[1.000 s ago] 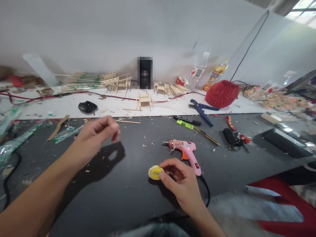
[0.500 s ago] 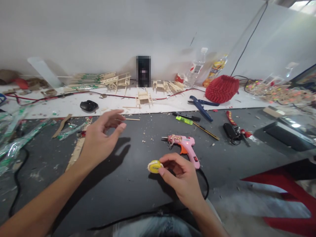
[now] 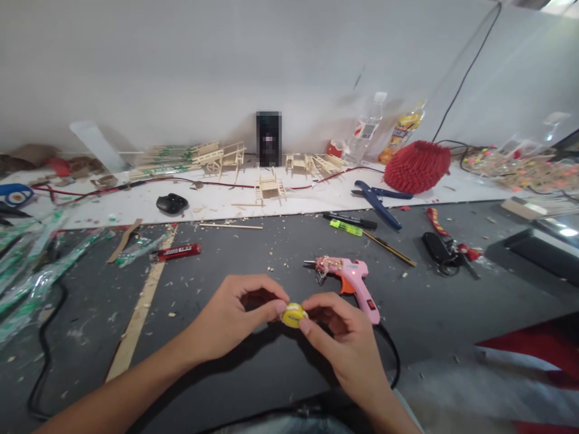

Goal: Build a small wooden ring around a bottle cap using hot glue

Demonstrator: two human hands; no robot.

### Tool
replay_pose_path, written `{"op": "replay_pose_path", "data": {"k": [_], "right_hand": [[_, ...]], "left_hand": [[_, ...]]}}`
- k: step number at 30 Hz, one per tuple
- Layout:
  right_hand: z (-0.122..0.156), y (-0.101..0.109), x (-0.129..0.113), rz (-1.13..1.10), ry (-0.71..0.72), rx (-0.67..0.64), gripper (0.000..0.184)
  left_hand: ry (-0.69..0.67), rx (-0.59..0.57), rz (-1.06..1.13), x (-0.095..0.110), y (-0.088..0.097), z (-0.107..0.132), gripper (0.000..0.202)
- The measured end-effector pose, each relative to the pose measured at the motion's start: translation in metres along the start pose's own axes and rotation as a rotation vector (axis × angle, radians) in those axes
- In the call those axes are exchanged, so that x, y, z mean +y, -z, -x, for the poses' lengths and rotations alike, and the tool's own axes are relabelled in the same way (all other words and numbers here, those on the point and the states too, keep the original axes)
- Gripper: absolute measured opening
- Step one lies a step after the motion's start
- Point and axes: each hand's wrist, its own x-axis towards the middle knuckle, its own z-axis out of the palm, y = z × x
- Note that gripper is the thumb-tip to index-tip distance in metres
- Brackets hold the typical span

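Note:
Between both hands, above the grey tabletop [image 3: 199, 386], is a small yellow bottle cap [image 3: 294, 316] with a pale strip along its edge. My left hand [image 3: 246, 310] pinches its left side with thumb and fingertips. On the right side, my right hand [image 3: 341, 331] grips it the same way. Just beyond my right hand lies a pink glue gun [image 3: 353, 278] with an orange trigger, its nozzle pointing left. Part of the cap's rim is hidden by the fingertips.
Behind stand small stick-built models [image 3: 270, 187] on a white strip, near a phone [image 3: 268, 138]. Blue pliers [image 3: 377, 202], markers [image 3: 346, 226], a red tube [image 3: 178, 252], a wooden strip [image 3: 142, 310], keys [image 3: 443, 253] and a red woven basket [image 3: 417, 167] lie around. A black cord [image 3: 394, 355] runs from the glue gun.
My left hand has come down and right from over the table and now pinches the cap beside my right hand. The red tube has come into plain view. The camera view has shifted slightly.

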Motion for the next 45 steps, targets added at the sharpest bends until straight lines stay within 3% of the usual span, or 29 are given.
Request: {"op": "replay_pose_path", "data": {"k": [12, 14, 17, 20, 22, 25, 29, 33, 36, 40, 43, 45], "right_hand": [[0.007, -0.003, -0.003, -0.021, -0.057, 0.043, 0.013], [0.01, 0.008, -0.011, 0.127, -0.016, 0.151, 0.022], [0.005, 0.041, -0.025, 0.652, 0.056, 0.437, 0.018], [-0.013, 0.072, -0.031, 1.009, -0.208, 0.369, 0.035], [-0.024, 0.08, -0.029, 1.07, -0.327, 0.258, 0.039], [-0.03, 0.08, -0.024, 1.011, -0.359, 0.198, 0.035], [-0.025, 0.083, -0.021, 0.854, -0.405, 0.26, 0.045], [-0.016, 0.091, -0.025, 0.247, -0.441, 0.383, 0.055], [-0.012, 0.09, -0.028, -0.104, -0.456, 0.377, 0.047], [-0.004, 0.086, -0.026, -0.127, -0.524, 0.244, 0.045], [0.01, 0.088, -0.021, -0.009, -0.589, 0.193, 0.04], [0.021, 0.092, -0.019, 0.105, -0.604, 0.169, 0.037]], "left_hand": [[0.064, -0.029, 0.157, -0.001, -0.01, 0.005, 0.019], [0.091, -0.028, 0.165, -0.002, -0.009, 0.006, 0.017], [0.132, -0.04, 0.177, -0.003, -0.008, 0.006, 0.015], [0.158, -0.069, 0.182, -0.004, -0.008, 0.006, 0.014], [0.173, -0.103, 0.182, -0.004, -0.009, 0.006, 0.014], [0.21, -0.16, 0.18, -0.004, -0.011, 0.005, 0.015], [0.272, -0.193, 0.182, -0.004, -0.01, 0.003, 0.012], [0.318, -0.206, 0.217, -0.008, -0.008, 0.001, 0.017], [0.354, -0.225, 0.266, -0.014, -0.006, 0.002, 0.019], [0.405, -0.255, 0.456, -0.02, -0.005, 0.004, 0.02], [0.403, -0.239, 0.613, -0.021, -0.006, 0.003, 0.018], [0.417, -0.228, 0.597, -0.02, -0.006, 0.003, 0.016]]}}
